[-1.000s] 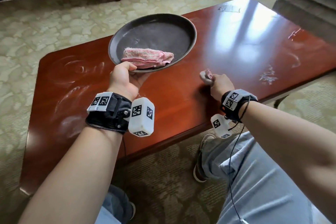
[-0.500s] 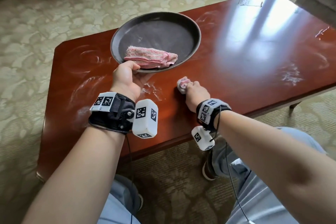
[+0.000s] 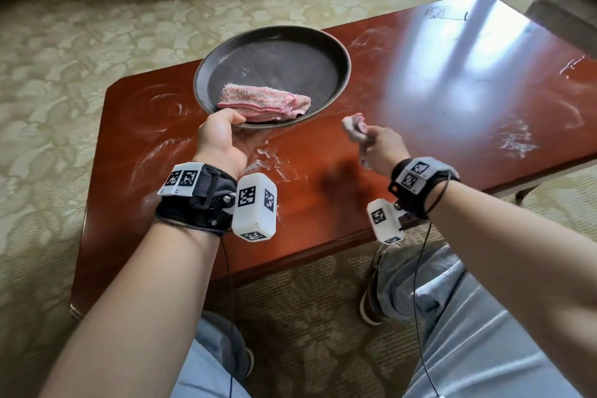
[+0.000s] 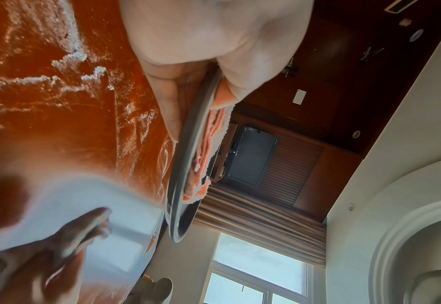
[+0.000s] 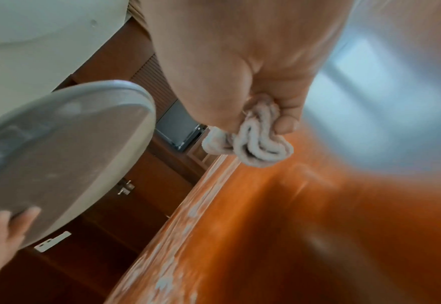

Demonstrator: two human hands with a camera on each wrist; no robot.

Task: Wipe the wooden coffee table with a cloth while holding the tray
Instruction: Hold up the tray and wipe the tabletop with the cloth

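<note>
My left hand grips the near rim of a round dark tray, thumb on top and fingers underneath, holding it above the red-brown wooden coffee table. A folded pink towel lies in the tray. In the left wrist view the tray shows edge-on with the towel against it. My right hand clutches a bunched whitish-pink cloth, which sticks out of the fist above the table, to the right of the tray. The right wrist view shows the cloth squeezed in curled fingers and the tray's underside.
White powdery smears streak the table under the tray, at its left part and toward the right. Patterned carpet surrounds the table. A chair stands at the far right corner. My legs and a shoe are below the near edge.
The right hand with the cloth swept left along the table toward the tray, then came off the surface and sits slightly raised and further right. The left hand kept holding the tray.
</note>
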